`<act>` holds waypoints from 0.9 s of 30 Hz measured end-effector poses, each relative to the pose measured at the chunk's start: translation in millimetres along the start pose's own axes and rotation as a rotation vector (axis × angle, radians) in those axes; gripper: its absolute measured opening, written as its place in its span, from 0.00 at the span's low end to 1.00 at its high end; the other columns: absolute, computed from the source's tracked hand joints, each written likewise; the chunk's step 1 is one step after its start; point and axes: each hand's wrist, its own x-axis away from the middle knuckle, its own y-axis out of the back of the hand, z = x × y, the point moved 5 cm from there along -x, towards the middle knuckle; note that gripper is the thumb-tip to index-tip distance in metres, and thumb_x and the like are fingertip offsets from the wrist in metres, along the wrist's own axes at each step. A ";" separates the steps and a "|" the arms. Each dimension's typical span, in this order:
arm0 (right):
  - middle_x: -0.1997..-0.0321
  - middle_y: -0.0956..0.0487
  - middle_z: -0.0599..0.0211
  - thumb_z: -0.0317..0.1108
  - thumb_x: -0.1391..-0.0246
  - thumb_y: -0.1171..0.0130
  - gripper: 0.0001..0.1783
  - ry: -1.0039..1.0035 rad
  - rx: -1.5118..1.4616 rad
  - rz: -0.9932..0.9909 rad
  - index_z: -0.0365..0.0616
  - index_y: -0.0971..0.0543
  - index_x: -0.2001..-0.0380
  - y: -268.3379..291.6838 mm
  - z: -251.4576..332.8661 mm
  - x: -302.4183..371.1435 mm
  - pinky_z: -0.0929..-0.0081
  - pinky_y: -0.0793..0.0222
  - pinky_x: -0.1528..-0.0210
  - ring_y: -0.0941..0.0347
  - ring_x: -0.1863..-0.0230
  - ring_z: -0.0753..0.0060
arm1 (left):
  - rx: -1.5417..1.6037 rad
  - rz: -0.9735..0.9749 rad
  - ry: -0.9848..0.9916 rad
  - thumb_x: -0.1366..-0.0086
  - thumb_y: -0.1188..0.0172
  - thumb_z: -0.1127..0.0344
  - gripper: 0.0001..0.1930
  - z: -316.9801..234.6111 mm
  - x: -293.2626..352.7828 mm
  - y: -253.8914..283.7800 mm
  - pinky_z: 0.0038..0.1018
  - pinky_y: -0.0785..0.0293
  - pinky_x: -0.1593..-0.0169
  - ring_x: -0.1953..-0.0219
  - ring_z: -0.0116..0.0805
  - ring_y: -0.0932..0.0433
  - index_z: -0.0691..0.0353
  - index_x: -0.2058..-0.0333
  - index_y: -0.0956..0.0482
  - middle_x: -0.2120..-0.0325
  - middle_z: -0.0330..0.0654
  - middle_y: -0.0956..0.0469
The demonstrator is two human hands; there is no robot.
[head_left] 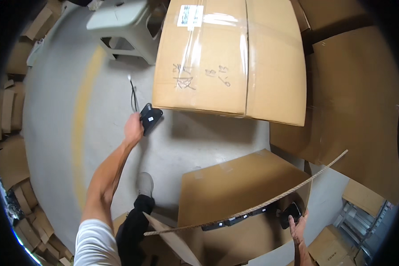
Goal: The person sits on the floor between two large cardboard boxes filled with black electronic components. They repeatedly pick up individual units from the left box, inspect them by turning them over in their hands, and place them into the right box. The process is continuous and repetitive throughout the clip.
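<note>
My left hand (134, 128) is closed on the edge of a flat black plastic part (152, 119) with a small white label. A thin black cable (133, 95) with a white connector sticks up from it. My right hand (298, 228) grips another black plastic part (290, 214) at the right side of an open carton (228, 182). Inside that carton, several similar black parts (239, 219) sit in a row, partly hidden by the flap edge (248, 209) that crosses in front.
A large taped carton (226, 57) with a white label stands ahead, near a pale plastic stool (119, 22). Brown cartons (359, 111) line the right side; cardboard pieces (13, 155) pile up at the left. A yellow line (82, 115) runs along the grey floor.
</note>
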 end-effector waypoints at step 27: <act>0.26 0.42 0.33 0.45 0.49 0.31 0.29 0.255 0.123 -0.012 0.27 0.19 0.54 24.1 -39.5 8.1 0.46 0.47 0.26 0.46 0.27 0.34 | 0.230 0.024 0.606 0.37 0.32 0.54 0.31 -220.3 602.9 186.1 0.44 0.26 0.44 0.48 0.55 0.23 0.74 0.45 0.26 0.50 0.62 0.24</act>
